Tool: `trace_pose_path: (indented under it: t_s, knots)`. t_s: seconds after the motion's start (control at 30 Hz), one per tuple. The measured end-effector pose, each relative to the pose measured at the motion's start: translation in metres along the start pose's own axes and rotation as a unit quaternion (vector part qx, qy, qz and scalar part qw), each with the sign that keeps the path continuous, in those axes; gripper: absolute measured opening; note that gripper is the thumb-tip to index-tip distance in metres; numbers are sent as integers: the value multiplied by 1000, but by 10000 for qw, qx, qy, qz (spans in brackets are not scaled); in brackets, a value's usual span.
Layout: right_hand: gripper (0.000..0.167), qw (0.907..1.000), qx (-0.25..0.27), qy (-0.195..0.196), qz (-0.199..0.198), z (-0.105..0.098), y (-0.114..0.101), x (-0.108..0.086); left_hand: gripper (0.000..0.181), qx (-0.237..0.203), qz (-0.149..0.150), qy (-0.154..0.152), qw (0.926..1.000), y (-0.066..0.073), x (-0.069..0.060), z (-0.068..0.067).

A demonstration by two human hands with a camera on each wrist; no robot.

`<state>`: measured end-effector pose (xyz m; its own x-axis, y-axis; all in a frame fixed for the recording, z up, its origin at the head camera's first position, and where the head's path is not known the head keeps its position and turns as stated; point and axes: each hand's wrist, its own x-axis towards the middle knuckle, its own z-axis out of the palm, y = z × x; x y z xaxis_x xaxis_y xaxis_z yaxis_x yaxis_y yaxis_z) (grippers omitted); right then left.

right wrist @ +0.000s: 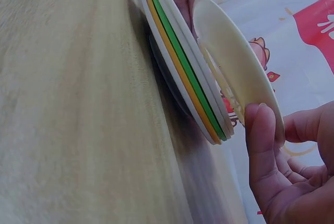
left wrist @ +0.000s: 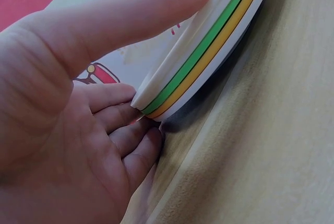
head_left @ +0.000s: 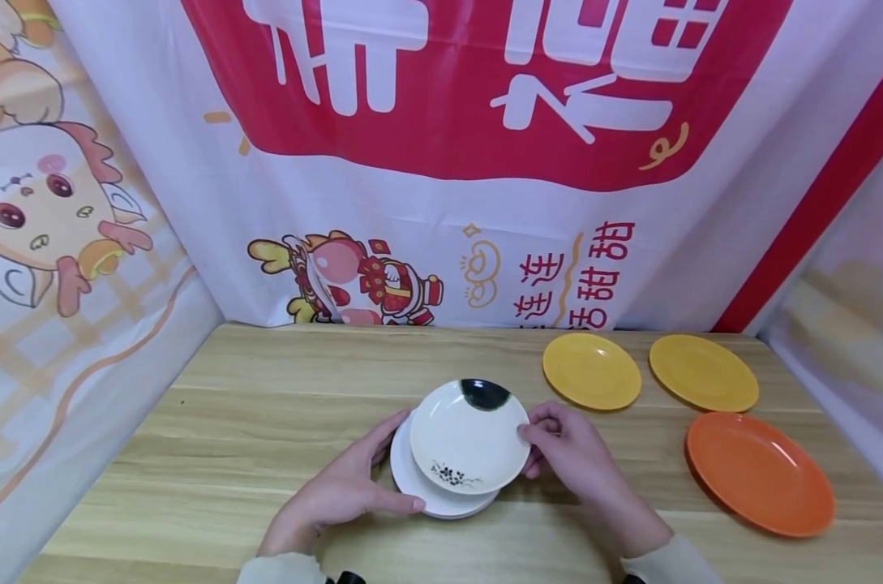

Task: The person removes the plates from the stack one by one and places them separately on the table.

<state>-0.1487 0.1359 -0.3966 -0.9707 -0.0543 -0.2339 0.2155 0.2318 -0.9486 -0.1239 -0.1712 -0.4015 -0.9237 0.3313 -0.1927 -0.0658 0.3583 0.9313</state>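
Observation:
My right hand point(head_left: 572, 454) pinches the right rim of a round white plate point(head_left: 470, 438) with a dark green patch at its far edge and a small dark flower print at its near edge. This plate is tilted above a stack of plates point(head_left: 448, 506), offset towards the far right. White, green and orange-yellow rims point(left wrist: 209, 46) show in the stack in the left wrist view. Around the stack's left side my left hand point(head_left: 346, 483) holds it, thumb over the top rim and fingers against the edge. The right wrist view shows a gap between the patterned plate and the stack.
Two yellow plates point(head_left: 591, 371) lie at the back right of the wooden table point(head_left: 266, 414). An orange plate point(head_left: 762, 474) is nearer, by the right side. Printed cloth point(head_left: 324, 203) hangs behind the table and along both sides.

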Motion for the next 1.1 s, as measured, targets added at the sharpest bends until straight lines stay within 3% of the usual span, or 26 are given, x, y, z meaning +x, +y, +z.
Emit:
trace_pose_path:
  t_s: [0.47,0.67,0.8,0.87,1.1]
  knots:
    - [28,9995,138,261,148,-21,-18,-2,119,-69,76,-8,9999,-3,1,0]
    - [29,9995,140,247,127,-27,-18,-2,118,102,239,101,9996,-8,2,1]
    - [32,9995,66,262,137,-34,-16,-3,115,23,344,14,9994,-8,2,0]
    - [34,9995,26,269,167,-38,-13,-3,115,-169,290,-40,9994,-6,1,0]
    - [38,9984,-234,328,389,-56,1,-9,116,-13,39,51,10000,-2,0,0]
